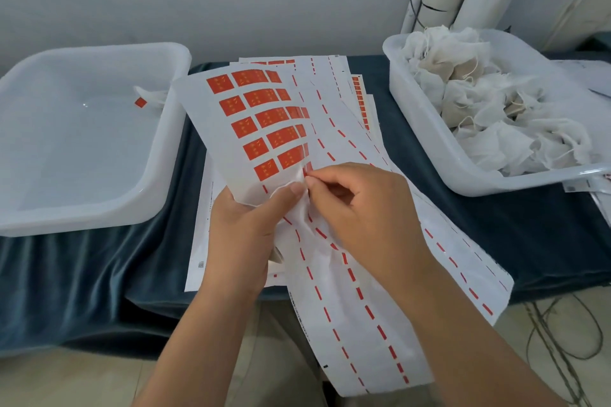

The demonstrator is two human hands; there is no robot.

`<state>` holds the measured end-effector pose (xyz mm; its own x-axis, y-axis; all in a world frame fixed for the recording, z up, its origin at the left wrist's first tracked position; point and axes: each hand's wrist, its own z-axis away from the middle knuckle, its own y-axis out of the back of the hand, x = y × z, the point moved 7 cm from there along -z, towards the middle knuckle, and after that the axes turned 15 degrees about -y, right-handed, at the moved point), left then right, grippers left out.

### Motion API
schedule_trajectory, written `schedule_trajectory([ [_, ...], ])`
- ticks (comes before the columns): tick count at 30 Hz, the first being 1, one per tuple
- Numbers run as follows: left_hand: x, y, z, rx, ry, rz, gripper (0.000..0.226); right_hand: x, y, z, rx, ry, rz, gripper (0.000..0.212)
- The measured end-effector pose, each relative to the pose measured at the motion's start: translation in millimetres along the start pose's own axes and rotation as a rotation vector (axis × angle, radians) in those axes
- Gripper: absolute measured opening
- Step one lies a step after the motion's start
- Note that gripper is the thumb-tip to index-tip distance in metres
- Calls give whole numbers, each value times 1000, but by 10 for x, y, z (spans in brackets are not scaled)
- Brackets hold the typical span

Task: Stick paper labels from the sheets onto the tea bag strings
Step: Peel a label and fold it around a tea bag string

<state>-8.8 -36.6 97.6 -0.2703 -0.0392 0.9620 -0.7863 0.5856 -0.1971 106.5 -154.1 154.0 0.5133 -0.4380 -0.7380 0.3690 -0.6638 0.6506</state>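
Left hand (244,231) has its grip closed on the label sheet (198,102), raised over the bench (496,225); right hand (373,215) pinches a red label (307,167) at the sheet's lower edge. Stripped sheets (363,324) sprawl underneath, between the left tub (158,175), holding one tagged bag (148,99), and the right tub (426,129), heaped with tea bags (479,102)

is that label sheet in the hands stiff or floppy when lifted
Probably floppy: the label sheet bows above the left hand gripping it, and a stripped sheet droops past the table edge. Likely light: thumb and fingers alone hold it while the right hand pinches a label.
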Motion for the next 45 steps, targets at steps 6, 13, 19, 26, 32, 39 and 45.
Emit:
schedule_trajectory([
  [6,55,-11,27,7,-49,-31,30,-3,1,-92,-65,-7,73,16],
  [13,26,3,0,1,-11,-15,29,54,-46,-152,-244,-91,-62,1],
  [19,43,16,-1,-12,-25,-16,31,33,-30,-159,-283,-66,-159,11],
  [26,15,22,6,-15,23,31,38,-23,4,-142,-232,39,-178,11],
  [32,12,11,16,-8,25,67,44,-56,8,-122,-167,87,-178,10],
  [39,-21,24,30,-11,33,90,45,11,-31,-146,-200,12,-257,16],
  [45,-45,22,45,-16,30,84,39,91,-68,-171,-250,-104,-343,19],
])
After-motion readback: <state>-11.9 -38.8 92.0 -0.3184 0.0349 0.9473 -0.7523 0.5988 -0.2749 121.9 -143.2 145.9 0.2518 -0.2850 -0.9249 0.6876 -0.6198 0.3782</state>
